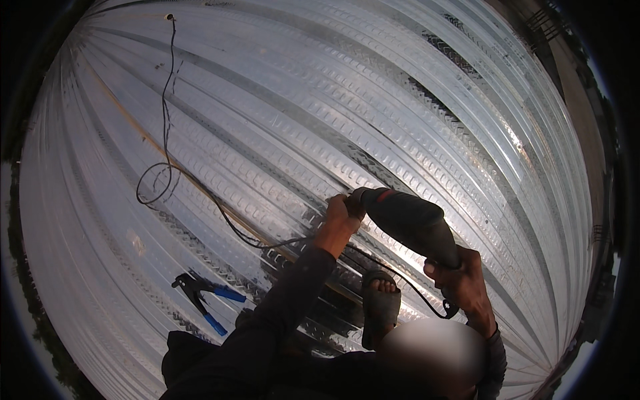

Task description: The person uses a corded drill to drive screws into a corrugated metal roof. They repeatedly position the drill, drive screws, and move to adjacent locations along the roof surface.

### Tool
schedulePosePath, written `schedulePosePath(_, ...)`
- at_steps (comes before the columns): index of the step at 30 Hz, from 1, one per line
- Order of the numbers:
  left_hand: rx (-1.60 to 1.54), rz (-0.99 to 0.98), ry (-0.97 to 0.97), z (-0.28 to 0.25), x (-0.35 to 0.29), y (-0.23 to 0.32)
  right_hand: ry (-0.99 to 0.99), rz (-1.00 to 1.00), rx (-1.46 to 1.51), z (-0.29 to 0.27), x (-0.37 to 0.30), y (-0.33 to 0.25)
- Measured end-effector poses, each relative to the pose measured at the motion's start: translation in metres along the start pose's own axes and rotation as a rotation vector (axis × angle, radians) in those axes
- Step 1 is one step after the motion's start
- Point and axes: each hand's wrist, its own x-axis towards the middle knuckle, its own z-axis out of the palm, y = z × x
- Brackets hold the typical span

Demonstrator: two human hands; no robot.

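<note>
A dark corded power drill (pixel 407 217) with a red mark near its front lies slantwise between my hands. My right hand (pixel 465 283) is wrapped round its rear handle. At the drill's front end, my left hand (pixel 341 219) is closed against the chuck; the bit and the point it meets are hidden. Both hands are over a ribbed, shiny metal deck (pixel 267 160). Left of my left forearm lies a hand riveter (pixel 200 293) with blue grips, its handles spread, touched by neither hand.
A black power cable (pixel 230 223) loops across the ribs from the far left and passes under my left forearm toward the drill. A sandaled foot (pixel 382 303) stands between my arms. A yellowish line (pixel 120 103) runs along the sheets. The deck's edge (pixel 567 93) shows at the right.
</note>
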Motion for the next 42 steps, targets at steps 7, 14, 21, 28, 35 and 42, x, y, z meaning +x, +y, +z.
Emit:
schedulePosePath(7,0.020,0.020,-0.009,-0.001,-0.004,-0.001,-0.004,-0.002,0.008,-0.002,-0.001,0.003)
schedulePosePath(14,0.001,0.015,-0.027,-0.007,0.001,-0.001,-0.005,-0.008,0.010,0.000,-0.003,0.004)
schedulePosePath(21,0.022,-0.007,-0.074,-0.009,0.009,0.004,-0.010,-0.041,0.034,0.004,-0.002,0.002)
schedulePosePath(28,0.189,-0.050,-0.221,-0.020,0.030,0.027,-0.139,-0.016,-0.016,-0.013,-0.007,-0.018)
schedulePosePath(35,0.335,0.072,-0.238,-0.023,0.065,0.076,-0.060,-0.210,0.171,-0.027,-0.017,0.026)
schedulePosePath(42,0.282,-0.051,-0.257,-0.039,0.079,0.058,0.011,-0.190,0.159,-0.020,-0.007,0.025)
